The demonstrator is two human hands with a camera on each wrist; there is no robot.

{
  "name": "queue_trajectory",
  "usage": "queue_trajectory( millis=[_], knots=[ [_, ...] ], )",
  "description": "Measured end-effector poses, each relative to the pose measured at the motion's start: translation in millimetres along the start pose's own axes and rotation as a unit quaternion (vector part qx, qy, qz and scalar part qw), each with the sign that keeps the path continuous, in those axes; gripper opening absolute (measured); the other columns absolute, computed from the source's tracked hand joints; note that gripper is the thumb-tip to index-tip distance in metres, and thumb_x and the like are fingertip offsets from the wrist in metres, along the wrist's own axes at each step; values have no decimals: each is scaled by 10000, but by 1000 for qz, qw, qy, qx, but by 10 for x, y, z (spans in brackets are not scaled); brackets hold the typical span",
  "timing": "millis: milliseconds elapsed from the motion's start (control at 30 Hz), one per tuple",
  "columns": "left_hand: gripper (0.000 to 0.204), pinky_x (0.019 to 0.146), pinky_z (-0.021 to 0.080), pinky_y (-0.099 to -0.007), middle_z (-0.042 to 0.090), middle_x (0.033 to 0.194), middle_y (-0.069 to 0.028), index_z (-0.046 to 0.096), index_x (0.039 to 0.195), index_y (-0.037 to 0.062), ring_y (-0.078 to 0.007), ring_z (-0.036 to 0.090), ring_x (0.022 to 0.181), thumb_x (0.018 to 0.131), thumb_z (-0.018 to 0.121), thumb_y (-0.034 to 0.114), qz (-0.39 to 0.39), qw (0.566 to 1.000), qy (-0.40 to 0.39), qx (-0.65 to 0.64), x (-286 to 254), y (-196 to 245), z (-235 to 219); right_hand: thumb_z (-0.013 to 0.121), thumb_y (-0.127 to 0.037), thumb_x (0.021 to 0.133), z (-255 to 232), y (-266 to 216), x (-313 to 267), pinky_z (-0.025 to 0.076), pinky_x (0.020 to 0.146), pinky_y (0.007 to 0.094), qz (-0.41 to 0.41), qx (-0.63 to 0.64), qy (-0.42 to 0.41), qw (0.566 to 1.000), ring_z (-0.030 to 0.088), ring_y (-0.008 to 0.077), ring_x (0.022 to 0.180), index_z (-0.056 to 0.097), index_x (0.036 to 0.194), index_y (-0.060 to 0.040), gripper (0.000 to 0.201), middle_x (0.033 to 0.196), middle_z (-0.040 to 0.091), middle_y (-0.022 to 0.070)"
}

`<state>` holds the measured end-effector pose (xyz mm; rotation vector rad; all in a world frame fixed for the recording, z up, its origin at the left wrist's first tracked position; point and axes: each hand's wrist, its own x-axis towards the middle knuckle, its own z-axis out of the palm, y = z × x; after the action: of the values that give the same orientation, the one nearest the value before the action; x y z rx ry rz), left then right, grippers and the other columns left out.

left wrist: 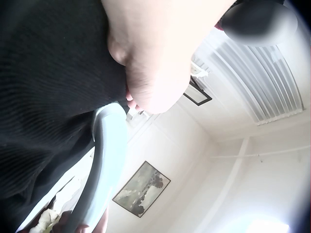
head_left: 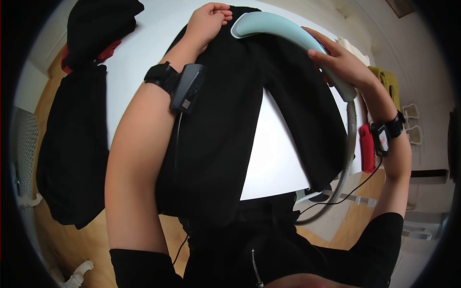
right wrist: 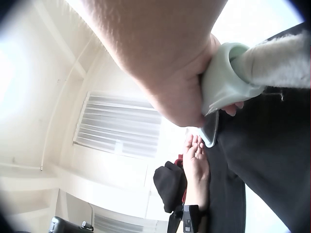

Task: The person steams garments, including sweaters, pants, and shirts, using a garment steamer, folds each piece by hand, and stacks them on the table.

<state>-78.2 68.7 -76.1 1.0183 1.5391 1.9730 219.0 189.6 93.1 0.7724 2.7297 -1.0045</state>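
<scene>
My right hand [head_left: 343, 62] grips the handle of a pale blue garment steamer [head_left: 278, 30], its fingers wrapped round the body. The steamer's broad head lies over the upper part of black trousers [head_left: 216, 110], near the waist. From the handle end, a fabric-covered hose [right wrist: 279, 60] runs down past the table edge. The trousers are spread with both legs toward me, one hanging over the front edge. My left hand [head_left: 209, 21] rests at the waist end, beside the steamer's tip, with loosely bent fingers and nothing held in them.
The white table [head_left: 273, 153] shows between the trouser legs. Dark folded clothing [head_left: 74, 144] lies at the left, with a black and red pile [head_left: 98, 33] behind it. Along the right edge are a red cloth [head_left: 367, 149] and an olive cloth [head_left: 386, 84].
</scene>
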Motion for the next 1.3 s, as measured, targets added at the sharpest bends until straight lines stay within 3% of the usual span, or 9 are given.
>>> queue_trajectory(
  millis=[400,467,567,633,900,1067,1133,1200,1300],
  knots=[
    [288,842,516,-294,672,994,-108,638,1121,-28,-189,632,907,880,481,-39,36,988,-4,152,-96,61,129,661,-410,931,-219,385,-1335,537,611,251,-13,6,-95,995,611,114,760,360,1533,-150,721,977,612,68],
    [250,869,525,-345,709,1029,-163,668,1086,-6,-251,675,959,874,551,59,104,923,4,371,-250,240,193,691,-354,911,-244,513,-1552,535,757,296,-121,-90,-88,985,630,171,847,373,1521,-103,732,1160,625,111],
    [250,867,521,-398,705,1025,-206,685,1054,-3,-319,680,980,903,556,147,113,912,-70,388,-288,278,213,714,-279,876,-417,503,-1925,503,861,339,0,-25,-155,988,640,230,954,387,1507,-57,744,1307,591,169],
    [485,1071,426,-387,591,1353,-118,583,1342,99,-280,552,1258,932,630,354,233,793,-136,547,-191,105,121,724,-214,850,-496,563,-2145,511,829,342,2,-35,-186,982,662,247,940,385,1499,-31,755,1225,639,196],
    [641,1131,349,-446,405,1530,-142,583,1370,241,-346,414,1384,834,668,583,196,748,-128,621,-216,264,224,739,-145,775,-612,694,-3056,521,796,346,71,-78,-145,984,691,293,814,404,1473,-7,786,1034,675,192],
    [701,1101,380,-478,376,1548,-151,593,1358,274,-372,422,1369,793,650,684,165,729,-89,658,-263,228,316,763,-398,811,-644,859,-3262,524,807,359,77,-75,-118,987,703,376,902,459,1423,17,799,1054,677,235],
    [769,1091,380,-504,363,1553,-160,616,1334,302,-370,397,1388,722,623,769,128,750,-52,646,-263,246,453,744,-457,829,-626,937,-3268,529,749,342,-72,-164,-75,981,708,312,771,431,1439,27,839,1043,675,227],
    [733,1075,395,-486,398,1528,-172,632,1317,255,-365,431,1360,744,642,713,97,752,-23,652,-296,291,640,748,-449,830,-636,721,-3216,510,644,286,107,16,-13,994,646,186,648,374,1479,22,885,1064,673,182],
    [676,1092,364,-481,405,1519,-168,635,1304,234,-346,405,1378,778,643,660,42,776,15,629,-372,431,918,736,-345,843,-525,563,-3027,457,571,206,64,111,79,989,565,85,623,301,1526,-5,878,1227,597,140]
  ],
)
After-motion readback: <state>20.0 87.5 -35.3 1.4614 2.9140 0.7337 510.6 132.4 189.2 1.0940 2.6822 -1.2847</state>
